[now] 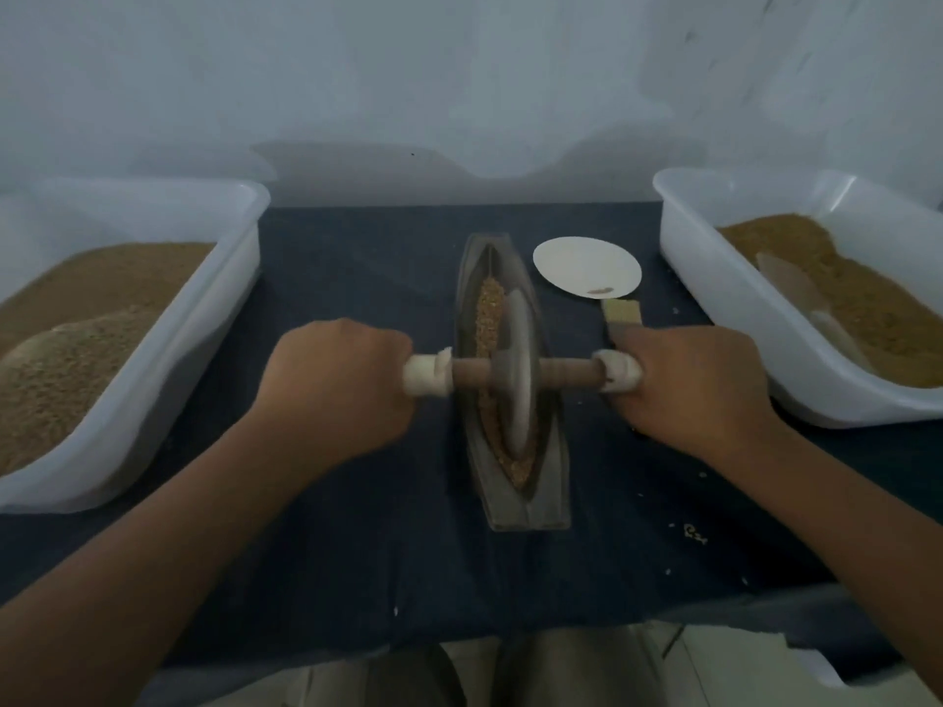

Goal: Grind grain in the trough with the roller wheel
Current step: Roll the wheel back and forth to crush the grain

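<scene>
Table, centre of frame: covered with a dark blue cloth (357, 528), creased, running from the wall to the near edge at the bottom of the frame. Stray grains (695, 534) are scattered on the cloth at lower right.

Wall (459, 68): pale grey-white, fills the upper half. Soft shadows lie on it just above the table line. Light is dim and flat.

Floor (740, 671): pale, seen past the table edge at lower right.

Trough (510, 507): narrow, boat-shaped, lying lengthwise at centre on the cloth. Grain (489, 313) lies along its channel, with more at the near end.

Roller wheel (520, 380): stands on edge in the channel, about mid-length. Its wooden axle (571, 372) crosses the trough left to right, with white-wrapped ends.

Left hand (342, 380): fingers curled tight round the left axle end.

Right hand (699, 385): closed over the right axle end, knuckles up.

Left bin (153, 349): white plastic, left edge of frame, heaped with tan meal.

Right bin (724, 318): the same kind, at right edge. It holds brown grain and a pale scoop (796, 293) half sunk in it.

White plate (587, 267): right of the trough's far end, with a small brown smear near its rim.

Brush (620, 313): just below the plate, partly behind the right hand.
</scene>
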`<state>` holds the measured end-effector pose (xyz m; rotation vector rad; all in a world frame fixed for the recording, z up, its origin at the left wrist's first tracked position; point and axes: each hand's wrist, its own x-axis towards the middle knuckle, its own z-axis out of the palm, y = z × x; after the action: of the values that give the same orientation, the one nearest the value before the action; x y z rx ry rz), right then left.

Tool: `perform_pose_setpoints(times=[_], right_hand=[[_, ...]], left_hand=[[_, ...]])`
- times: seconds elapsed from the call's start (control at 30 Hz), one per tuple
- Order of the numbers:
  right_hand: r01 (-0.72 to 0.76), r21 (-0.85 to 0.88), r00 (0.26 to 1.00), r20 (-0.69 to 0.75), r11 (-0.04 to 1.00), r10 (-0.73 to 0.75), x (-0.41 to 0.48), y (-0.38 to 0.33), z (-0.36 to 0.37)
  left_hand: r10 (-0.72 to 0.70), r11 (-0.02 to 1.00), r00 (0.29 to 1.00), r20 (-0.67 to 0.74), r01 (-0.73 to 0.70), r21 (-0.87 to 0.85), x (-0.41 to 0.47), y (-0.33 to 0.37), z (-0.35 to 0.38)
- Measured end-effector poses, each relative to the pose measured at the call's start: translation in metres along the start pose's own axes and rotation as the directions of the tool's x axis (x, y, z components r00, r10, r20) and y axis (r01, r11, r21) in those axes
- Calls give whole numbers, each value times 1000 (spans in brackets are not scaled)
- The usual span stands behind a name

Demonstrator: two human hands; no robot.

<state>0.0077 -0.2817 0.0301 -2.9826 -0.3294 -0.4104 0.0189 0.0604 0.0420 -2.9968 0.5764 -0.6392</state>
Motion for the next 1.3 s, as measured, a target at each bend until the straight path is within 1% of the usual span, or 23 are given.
perform_pose_setpoints(times=[0.03, 0.07, 0.1, 0.17, 0.2, 0.27, 0.37, 0.43, 0.5, 0.53, 0.6, 0.67, 0.73, 0.77, 0.87, 0.97, 1.03, 1.07, 1.13, 1.2, 1.23, 1.3], right_hand=[[23, -31, 998, -62, 999, -25, -4, 1, 0], [25, -67, 994, -106, 997, -32, -1, 0, 0], [17, -96, 991, -132, 995, -30, 8, -1, 1], [-26, -143, 991, -131, 989, 7, 40, -4, 6], [-53, -155, 992, -126, 986, 33, 59, -5, 7], [-97, -180, 989, -130, 979, 74, 93, -8, 5], [-115, -183, 992, -80, 976, 101, 105, -12, -2], [-115, -167, 993, -34, 979, 111, 81, -11, -3], [-78, -157, 996, -42, 985, 73, 41, -8, -3], [-54, -123, 997, -54, 991, 48, 20, -6, -3], [0, -59, 998, -58, 998, -3, -4, 0, -2], [24, -68, 997, -71, 997, -29, 4, 1, 0], [14, -114, 991, -127, 993, -28, 33, -4, 3], [-5, -133, 989, -146, 991, -15, 51, -6, 4], [-88, -160, 991, -111, 983, 70, 91, -7, 4], [-128, -178, 991, -53, 976, 121, 97, -8, -2], [-84, -177, 996, -12, 981, 84, 76, -7, -6], [-42, -176, 999, -24, 984, 38, 60, -8, -9], [73, -142, 995, -60, 987, -82, 29, -8, -16], [171, -92, 984, -30, 981, -175, 15, -6, -17], [188, -94, 981, -28, 978, -191, 16, -4, -16], [141, -153, 986, -72, 978, -153, 31, -3, -9]], left_hand=[[5, 1000, 1000, -30, -5, -12, -2, -1, 0], [-2, 1000, 1000, -20, 2, -14, 2, -1, 3], [-25, 1000, 999, 30, 25, -15, 11, -1, 8], [-96, 995, 985, 143, 100, -24, 44, -3, 16], [-127, 991, 977, 172, 134, -30, 63, -5, 20], [-182, 980, 961, 209, 196, -45, 92, -11, 23], [-194, 976, 952, 238, 212, -52, 99, -8, 19], [-164, 984, 958, 236, 177, -36, 79, -4, 14], [-77, 997, 984, 162, 78, -5, 43, -2, 8], [-32, 999, 993, 111, 33, -5, 25, -1, 4], [1, 999, 998, 59, 2, -50, 2, -1, 0], [-27, 996, 993, 113, 37, -87, 3, -3, 6], [-88, 991, 977, 193, 105, -81, 28, -4, 14], [-119, 989, 973, 200, 134, -66, 47, -5, 18], [-174, 983, 966, 191, 183, -31, 96, -8, 21], [-169, 982, 958, 231, 185, -49, 99, -5, 15], [-139, 982, 948, 286, 169, -86, 72, -3, 12], [-120, 981, 945, 305, 159, -107, 53, -4, 11], [-100, 975, 952, 291, 152, -160, 9, -6, 11], [-107, 968, 963, 247, 158, -194, -20, -5, 10], [-112, 967, 967, 231, 159, -197, -24, -5, 13], [-129, 973, 969, 210, 165, -162, -12, -3, 19]])
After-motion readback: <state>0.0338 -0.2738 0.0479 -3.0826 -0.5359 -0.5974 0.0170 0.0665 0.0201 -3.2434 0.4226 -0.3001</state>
